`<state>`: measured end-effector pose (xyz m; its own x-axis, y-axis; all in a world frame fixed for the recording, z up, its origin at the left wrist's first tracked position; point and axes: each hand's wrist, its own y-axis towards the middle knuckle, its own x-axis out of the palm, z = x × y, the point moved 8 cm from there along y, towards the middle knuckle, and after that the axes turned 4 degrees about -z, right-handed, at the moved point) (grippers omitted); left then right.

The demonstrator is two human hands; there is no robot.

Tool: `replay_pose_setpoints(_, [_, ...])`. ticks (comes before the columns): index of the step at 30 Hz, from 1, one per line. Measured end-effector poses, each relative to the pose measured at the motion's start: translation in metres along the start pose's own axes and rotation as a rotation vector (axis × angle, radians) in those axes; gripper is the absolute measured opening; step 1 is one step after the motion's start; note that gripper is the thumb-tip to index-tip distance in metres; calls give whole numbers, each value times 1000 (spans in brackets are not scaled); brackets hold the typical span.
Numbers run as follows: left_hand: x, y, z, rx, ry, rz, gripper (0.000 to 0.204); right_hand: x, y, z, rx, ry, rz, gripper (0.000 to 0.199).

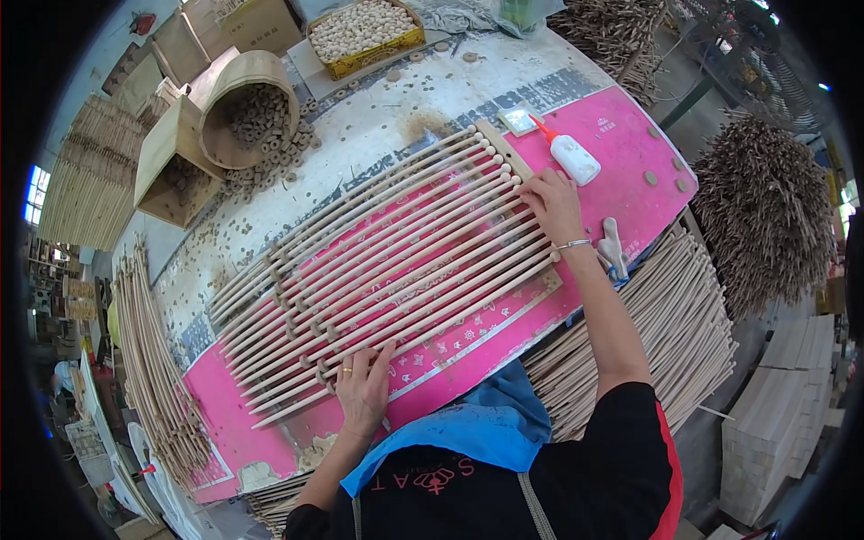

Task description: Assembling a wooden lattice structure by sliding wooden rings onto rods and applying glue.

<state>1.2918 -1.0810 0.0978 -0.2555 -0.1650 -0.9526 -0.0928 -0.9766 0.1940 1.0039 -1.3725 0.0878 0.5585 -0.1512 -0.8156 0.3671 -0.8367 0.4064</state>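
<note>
Under both flat hands [363,389], wooden rods [387,261].

black short-sleeve top with red side trim, blue cloth bunched at the chest, thin silver bangle on right hand [553,206], gold ring on left hand [363,390], bare forearms
</note>
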Motion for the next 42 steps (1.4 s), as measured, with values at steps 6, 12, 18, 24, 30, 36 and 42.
replay_pose_setpoints(6, [-6,2,-2,-26,-1,13,45,-49,-37,11,156,189,162,14])
replay_pose_setpoints(12, [-6,6,-3,-16,16,31,42,-58,-88,-24,121,198,37,17])
replay_pose_setpoints(18, [-5,7,0,32,-26,29,41,-54,-106,-25,138,100,6,15])
replay_pose_setpoints(24, [-1,8,4,74,-59,14,43,-46,-112,-14,239,257,62,14])
replay_pose_setpoints(30, [-9,15,3,21,-67,24,43,-48,-110,-16,259,297,95,15])
replay_pose_setpoints(36, [-5,59,-15,16,-99,55,62,-74,-100,-29,230,86,188,28])
replay_pose_setpoints(42, [41,169,-57,-132,-35,67,69,-93,-31,26,203,-189,325,63])
